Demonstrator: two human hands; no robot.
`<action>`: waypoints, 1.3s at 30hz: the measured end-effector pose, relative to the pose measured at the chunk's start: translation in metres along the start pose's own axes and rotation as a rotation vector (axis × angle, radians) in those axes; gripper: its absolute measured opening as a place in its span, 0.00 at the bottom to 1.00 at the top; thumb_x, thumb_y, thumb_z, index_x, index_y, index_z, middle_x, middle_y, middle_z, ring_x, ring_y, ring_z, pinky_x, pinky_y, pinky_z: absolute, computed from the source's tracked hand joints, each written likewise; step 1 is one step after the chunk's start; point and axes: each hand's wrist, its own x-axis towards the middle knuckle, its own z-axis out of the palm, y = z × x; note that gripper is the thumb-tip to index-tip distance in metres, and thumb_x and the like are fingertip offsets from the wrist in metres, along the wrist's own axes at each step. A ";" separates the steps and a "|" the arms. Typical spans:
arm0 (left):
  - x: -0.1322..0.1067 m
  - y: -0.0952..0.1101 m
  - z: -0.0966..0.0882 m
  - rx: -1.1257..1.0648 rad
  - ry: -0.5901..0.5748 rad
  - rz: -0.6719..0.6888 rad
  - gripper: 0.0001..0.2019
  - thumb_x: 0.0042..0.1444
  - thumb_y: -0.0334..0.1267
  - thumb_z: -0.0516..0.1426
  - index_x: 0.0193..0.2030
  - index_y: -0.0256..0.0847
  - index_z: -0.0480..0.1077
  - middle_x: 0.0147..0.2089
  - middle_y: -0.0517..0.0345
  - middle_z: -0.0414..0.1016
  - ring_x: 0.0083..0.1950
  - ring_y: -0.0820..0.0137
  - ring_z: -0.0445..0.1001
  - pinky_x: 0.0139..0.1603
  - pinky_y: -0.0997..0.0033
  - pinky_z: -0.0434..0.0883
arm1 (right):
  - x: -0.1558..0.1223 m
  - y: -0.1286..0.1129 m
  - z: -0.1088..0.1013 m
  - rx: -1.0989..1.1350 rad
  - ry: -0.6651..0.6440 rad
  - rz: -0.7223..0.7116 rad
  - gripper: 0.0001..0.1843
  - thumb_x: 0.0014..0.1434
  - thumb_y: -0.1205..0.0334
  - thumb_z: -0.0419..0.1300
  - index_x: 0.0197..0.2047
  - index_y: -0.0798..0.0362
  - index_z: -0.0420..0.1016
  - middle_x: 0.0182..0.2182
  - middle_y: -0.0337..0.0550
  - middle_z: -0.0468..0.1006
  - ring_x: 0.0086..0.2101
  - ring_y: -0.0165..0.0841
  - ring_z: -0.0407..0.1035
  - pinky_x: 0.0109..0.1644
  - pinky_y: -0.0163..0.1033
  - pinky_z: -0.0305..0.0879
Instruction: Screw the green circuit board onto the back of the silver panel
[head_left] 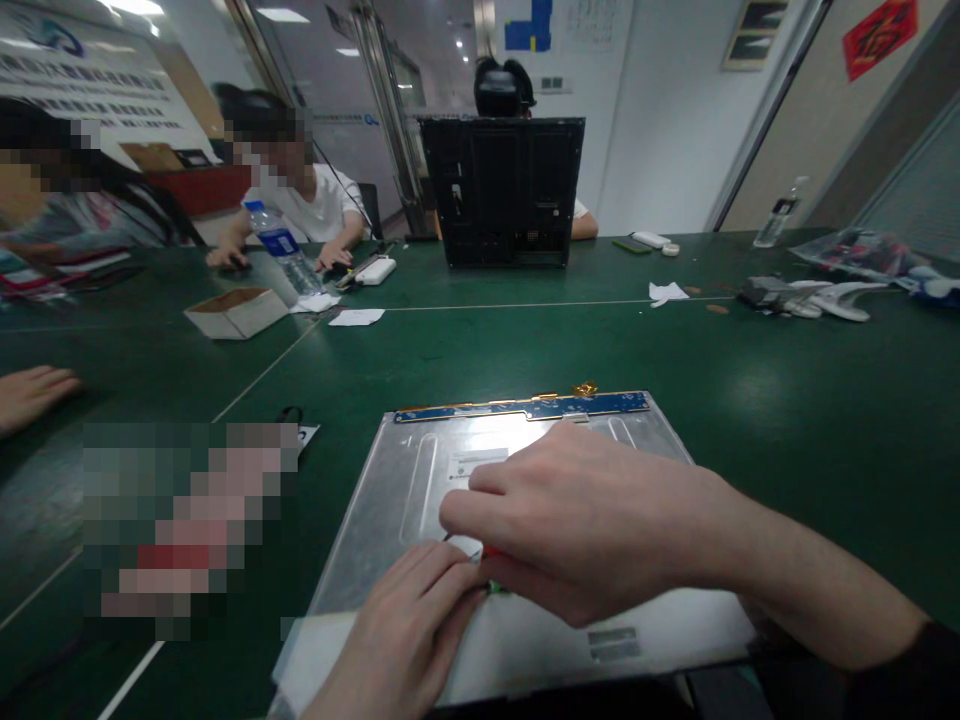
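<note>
A silver metal display panel (420, 480) lies face down on the green table (787, 420) in front of me, with a blue circuit strip (525, 407) along its far edge. My right hand (577, 520) is curled over the panel's middle, fingers closed round a small tool with a red and green handle (491, 570). My left hand (405, 630) rests on the panel's near part, its fingertips pressed together against the same spot by the tool. What lies under the fingertips is hidden.
A black monitor back shell (502, 190) stands upright at the far side, a person behind it. Two people sit far left by a water bottle (281, 245) and a small cardboard box (236, 312). Another person's hand (30, 395) rests at the left edge. Parts lie far right (817, 295).
</note>
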 end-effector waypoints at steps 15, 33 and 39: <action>-0.007 -0.005 0.003 -0.004 0.018 0.013 0.08 0.64 0.30 0.49 0.39 0.43 0.68 0.36 0.56 0.73 0.37 0.65 0.73 0.36 0.69 0.73 | 0.001 0.001 0.003 -0.010 0.014 0.030 0.08 0.64 0.58 0.52 0.41 0.53 0.65 0.28 0.37 0.73 0.23 0.27 0.57 0.24 0.38 0.41; -0.004 -0.004 0.001 0.015 -0.038 -0.003 0.09 0.64 0.31 0.49 0.43 0.44 0.69 0.36 0.56 0.73 0.38 0.65 0.75 0.36 0.69 0.73 | 0.000 0.000 0.002 -0.044 -0.014 0.025 0.06 0.60 0.62 0.53 0.41 0.53 0.64 0.27 0.37 0.73 0.23 0.28 0.60 0.24 0.39 0.40; -0.004 -0.002 0.001 0.001 0.007 -0.001 0.08 0.64 0.31 0.49 0.38 0.43 0.68 0.35 0.56 0.73 0.37 0.66 0.75 0.34 0.71 0.72 | 0.001 0.000 0.002 -0.033 -0.011 0.017 0.07 0.64 0.59 0.51 0.42 0.53 0.64 0.26 0.36 0.73 0.23 0.28 0.60 0.24 0.39 0.40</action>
